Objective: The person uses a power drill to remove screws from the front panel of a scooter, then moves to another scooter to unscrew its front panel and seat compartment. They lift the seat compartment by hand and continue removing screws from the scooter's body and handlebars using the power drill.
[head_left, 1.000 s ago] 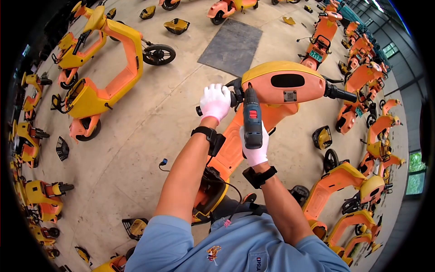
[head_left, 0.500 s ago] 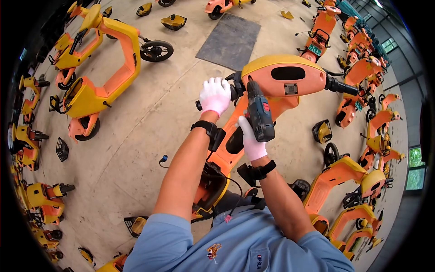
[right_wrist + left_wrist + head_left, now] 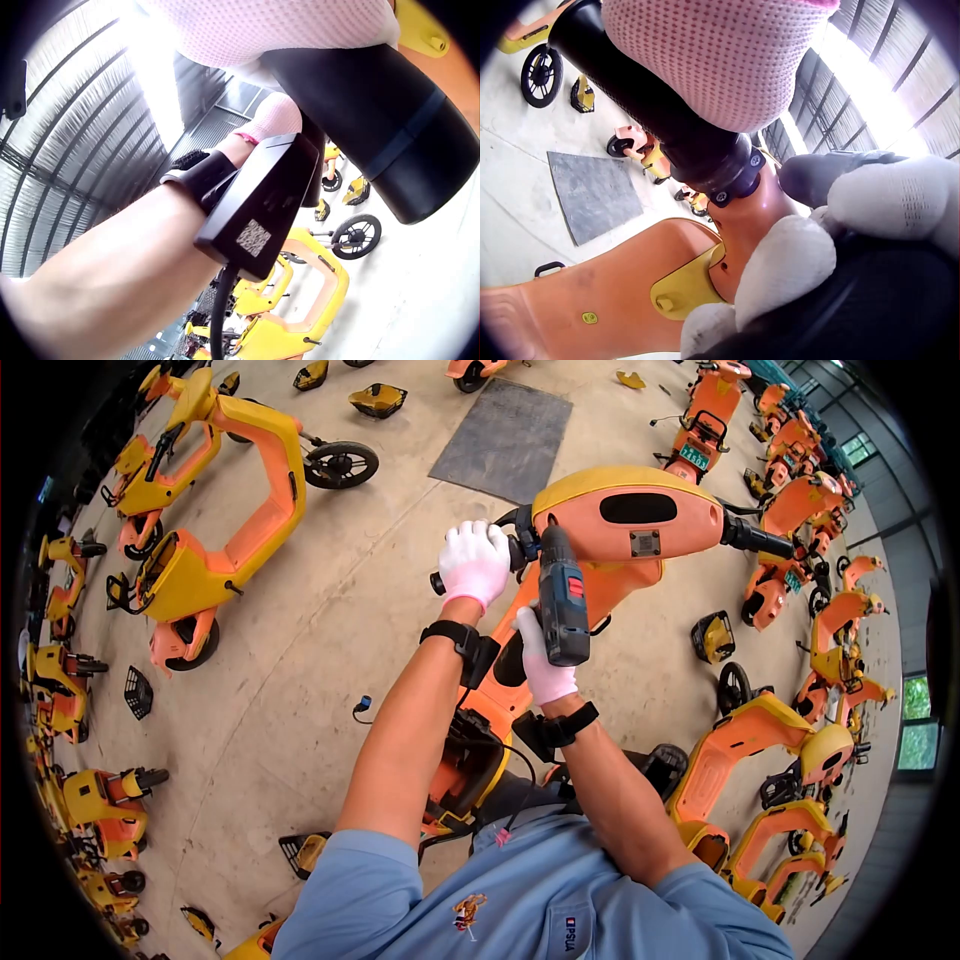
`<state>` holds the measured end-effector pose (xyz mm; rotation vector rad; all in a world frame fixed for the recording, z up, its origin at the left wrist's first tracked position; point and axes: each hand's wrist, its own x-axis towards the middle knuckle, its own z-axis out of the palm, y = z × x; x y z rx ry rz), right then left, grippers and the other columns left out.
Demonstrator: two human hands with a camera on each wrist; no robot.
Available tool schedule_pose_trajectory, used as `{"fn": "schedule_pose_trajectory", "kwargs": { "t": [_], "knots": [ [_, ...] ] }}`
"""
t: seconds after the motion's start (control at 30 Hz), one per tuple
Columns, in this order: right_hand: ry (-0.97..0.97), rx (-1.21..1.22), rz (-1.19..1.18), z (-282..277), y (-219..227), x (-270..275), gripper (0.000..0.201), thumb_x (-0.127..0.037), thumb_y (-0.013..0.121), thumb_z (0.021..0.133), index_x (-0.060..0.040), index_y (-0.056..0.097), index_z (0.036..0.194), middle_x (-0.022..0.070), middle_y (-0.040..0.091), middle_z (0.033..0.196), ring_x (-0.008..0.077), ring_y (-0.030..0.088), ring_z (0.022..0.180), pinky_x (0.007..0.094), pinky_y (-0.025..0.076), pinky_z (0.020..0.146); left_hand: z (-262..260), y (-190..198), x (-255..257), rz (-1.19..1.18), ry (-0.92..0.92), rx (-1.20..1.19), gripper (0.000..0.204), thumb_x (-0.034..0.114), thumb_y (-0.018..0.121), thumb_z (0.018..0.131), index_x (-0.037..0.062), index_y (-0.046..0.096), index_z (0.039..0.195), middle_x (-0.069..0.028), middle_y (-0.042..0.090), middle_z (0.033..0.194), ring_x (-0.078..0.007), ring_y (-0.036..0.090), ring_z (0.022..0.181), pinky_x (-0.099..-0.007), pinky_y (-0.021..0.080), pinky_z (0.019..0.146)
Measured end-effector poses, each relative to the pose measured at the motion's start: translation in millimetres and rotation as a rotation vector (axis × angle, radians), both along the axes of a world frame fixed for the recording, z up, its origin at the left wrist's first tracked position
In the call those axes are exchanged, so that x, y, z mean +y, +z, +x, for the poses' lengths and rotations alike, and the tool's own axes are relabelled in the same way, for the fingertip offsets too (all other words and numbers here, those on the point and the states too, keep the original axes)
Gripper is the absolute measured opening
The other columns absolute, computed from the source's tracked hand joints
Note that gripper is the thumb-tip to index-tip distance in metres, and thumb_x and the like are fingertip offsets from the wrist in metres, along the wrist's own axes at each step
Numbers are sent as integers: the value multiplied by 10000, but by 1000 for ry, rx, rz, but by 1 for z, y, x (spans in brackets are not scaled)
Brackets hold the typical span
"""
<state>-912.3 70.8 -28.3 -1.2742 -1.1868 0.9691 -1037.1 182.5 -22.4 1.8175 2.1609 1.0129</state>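
On the concrete floor (image 3: 330,610) in the middle of a yard full of scooters, the left hand (image 3: 473,563) is wrapped tight round the orange scooter's handlebar grip (image 3: 440,582). Just right of it, the right hand (image 3: 543,665) has its fingers closed on the cordless drill (image 3: 561,600), nose up against the handlebar head (image 3: 625,525).

"PSUA" reads on shirt pocket label (image 3: 571,934)

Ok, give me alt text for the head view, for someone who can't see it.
Seen from above, a person's gloved left hand grips the handlebar grip of an orange and yellow scooter, while the gloved right hand holds a cordless drill against its handlebar clamp. More scooters stand around on the concrete floor.
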Motion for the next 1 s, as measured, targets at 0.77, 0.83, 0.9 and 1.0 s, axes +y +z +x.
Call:
{"fn": "schedule_pose_trajectory", "kwargs": {
  "t": [0.77, 0.83, 0.9, 1.0],
  "knots": [
    [47, -129, 112, 33, 8, -18, 123, -69, 680, 885, -9, 621, 975, 32, 632, 815, 134, 591, 740, 311, 501, 705, -1, -3, -2, 182, 90, 5, 427, 321, 515, 964, -19, 572, 1216, -221, 601, 1174, -373, 576, 1061, -472, 467, 925],
    [53, -131, 108, 39, 9, -22, 148, -72, 702, 867, 1, 642, 981, 49, 673, 841, 141, 630, 759, 310, 518, 718, 1, 4, -11, 454, 159, -252, 404, 292, 493, 996, -25, 565, 1236, -225, 604, 1135, -373, 564, 1071, -472, 457, 948],
    [67, -155, 122, 45, 14, -29, 161, -56, 699, 862, 0, 641, 1001, 51, 676, 857, 145, 633, 770, 305, 518, 726, 2, 8, -14, 551, 93, -385, 395, 337, 500, 1024, -2, 581, 1209, -125, 624, 971, -227, 610, 872, -345, 509, 773],
    [175, -155, 1, 64, 26, -48, 179, -35, 690, 852, -1, 634, 1019, 62, 675, 870, 161, 639, 779, 305, 519, 740, 4, 50, -42, -190, -355, -1376, 452, 453, 549, 1014, 41, 606, 1193, 45, 573, 733, -8, 453, 526, -175, 340, 472]
  ]
}}
